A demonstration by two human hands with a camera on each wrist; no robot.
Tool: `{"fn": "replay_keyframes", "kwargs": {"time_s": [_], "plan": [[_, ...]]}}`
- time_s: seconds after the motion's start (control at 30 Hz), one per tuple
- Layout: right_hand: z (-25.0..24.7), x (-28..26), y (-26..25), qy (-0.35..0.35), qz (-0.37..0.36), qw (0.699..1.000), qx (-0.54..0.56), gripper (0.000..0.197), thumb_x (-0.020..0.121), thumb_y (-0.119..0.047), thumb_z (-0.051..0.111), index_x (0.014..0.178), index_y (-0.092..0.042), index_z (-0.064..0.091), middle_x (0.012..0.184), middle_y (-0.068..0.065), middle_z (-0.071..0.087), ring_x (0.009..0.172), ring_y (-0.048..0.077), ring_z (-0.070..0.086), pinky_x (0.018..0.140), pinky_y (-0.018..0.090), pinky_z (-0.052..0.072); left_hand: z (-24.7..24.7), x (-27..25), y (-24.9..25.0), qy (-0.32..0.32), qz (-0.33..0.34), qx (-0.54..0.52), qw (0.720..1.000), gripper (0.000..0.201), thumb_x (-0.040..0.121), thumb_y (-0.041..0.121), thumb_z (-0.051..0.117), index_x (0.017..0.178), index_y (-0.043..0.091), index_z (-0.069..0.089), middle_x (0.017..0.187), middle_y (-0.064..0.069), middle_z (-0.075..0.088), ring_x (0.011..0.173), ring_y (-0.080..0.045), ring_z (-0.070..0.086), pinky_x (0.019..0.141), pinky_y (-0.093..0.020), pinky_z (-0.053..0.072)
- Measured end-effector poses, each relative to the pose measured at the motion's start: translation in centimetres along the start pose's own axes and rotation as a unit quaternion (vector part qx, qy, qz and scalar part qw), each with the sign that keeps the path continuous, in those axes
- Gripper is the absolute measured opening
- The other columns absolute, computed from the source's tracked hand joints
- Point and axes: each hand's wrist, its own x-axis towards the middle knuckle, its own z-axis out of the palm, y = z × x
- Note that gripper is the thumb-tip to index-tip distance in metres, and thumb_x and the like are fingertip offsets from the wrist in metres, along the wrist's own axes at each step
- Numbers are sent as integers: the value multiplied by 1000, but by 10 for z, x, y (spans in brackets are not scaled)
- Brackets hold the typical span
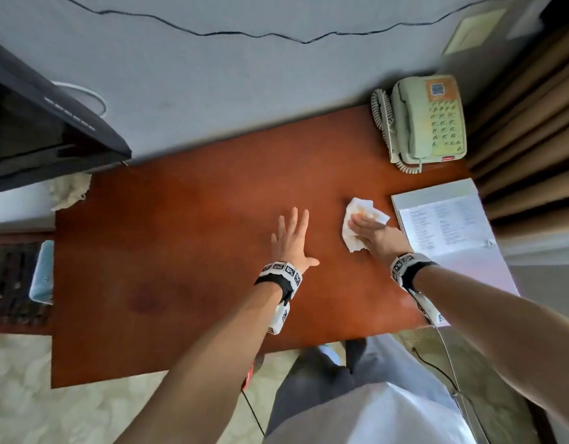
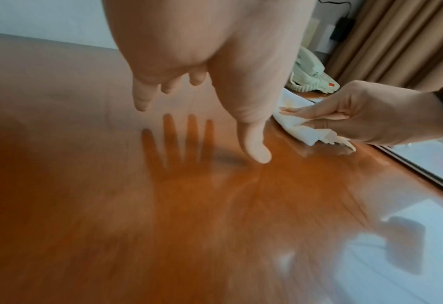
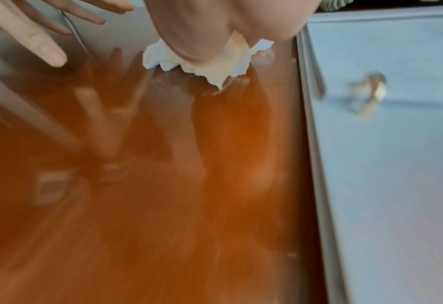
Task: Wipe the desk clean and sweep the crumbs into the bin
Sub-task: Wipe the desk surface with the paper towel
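Observation:
The red-brown desk [image 1: 180, 251] fills the middle of the head view. My right hand [image 1: 376, 232] lies on a crumpled white tissue [image 1: 357, 209] with orange stains at the desk's right. Its fingers are straight on top and its thumb is tucked in against the paper [image 2: 301, 131], which bunches up under the palm [image 3: 215, 67]. My left hand [image 1: 291, 238] is palm down over the desk's middle with its fingers spread, and it holds nothing. Its shadow falls just under it in the left wrist view. No crumbs or bin can be made out.
A pale green telephone [image 1: 427, 120] sits at the back right corner. An open folder [image 1: 453, 225] with a printed sheet lies along the right edge, close beside the tissue. A dark screen [image 1: 36, 123] and a crumpled cloth [image 1: 70, 190] are at the back left.

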Motion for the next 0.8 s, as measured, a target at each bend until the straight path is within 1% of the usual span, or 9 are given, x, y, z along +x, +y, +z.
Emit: {"fn": "replay_keyframes", "kwargs": {"time_s": [0.07,0.17,0.23,0.3,0.4,0.5,0.63,0.73,0.8], "plan": [[15,-37,-8,-7,-10,1000,-4,47,96,-18,58,142,-21,52,147,-4,50,134,20,50,80,46,60,15,-20,0,-27,3,9,1000,144,62,46,95,160,37,-11,167,9,-22,155,-32,-14,119,-65,15],[33,-96,-24,-13,-18,1000,-14,49,97,-22,58,143,-33,48,150,-17,44,131,14,53,80,32,59,33,-41,-1,-73,0,32,997,153,55,49,97,158,38,-15,165,7,-28,153,-34,-20,117,-70,12],[40,-136,-34,-39,-58,997,-12,58,86,-14,69,140,-30,54,148,-15,48,128,10,54,73,24,58,43,-49,-2,-91,-5,57,994,158,51,51,98,157,39,-17,164,7,-31,153,-36,-22,116,-73,14],[53,-168,-36,-67,-84,994,-18,77,74,-3,79,141,-31,52,150,-18,44,131,5,50,69,20,57,48,-52,-2,-89,-7,79,993,160,48,53,98,157,39,-19,163,7,-32,152,-38,-22,115,-74,16],[59,-188,-27,-102,-69,992,-14,92,75,0,76,148,-39,36,156,-26,28,135,1,43,69,21,58,48,-50,1,-94,-5,82,992,161,48,53,98,156,39,-20,163,7,-33,152,-39,-22,114,-75,18],[50,-176,-23,-125,-78,989,-3,85,74,-4,79,144,-36,44,152,-20,38,135,2,40,72,20,56,48,-49,1,-93,-10,81,992,162,46,53,99,156,40,-20,163,8,-32,152,-39,-21,114,-75,19],[38,-135,-8,-127,-62,990,-24,81,81,-8,76,147,-38,42,156,-21,28,138,2,39,86,13,44,49,-48,1,-98,-13,70,993,163,46,51,99,156,41,-20,163,8,-32,152,-38,-22,114,-75,18],[27,-81,12,-99,-54,993,-36,73,91,-12,59,148,-42,27,156,-19,32,127,10,56,79,28,59,47,-48,2,-100,-17,64,993,163,46,48,100,156,42,-20,163,8,-32,152,-38,-22,113,-75,19],[11,-39,15,-97,-66,991,-57,77,96,-7,49,154,-39,10,162,-13,21,142,13,38,94,36,54,47,-48,2,-99,-19,63,993,164,45,47,100,155,43,-21,163,9,-32,152,-37,-23,114,-75,18]]}}
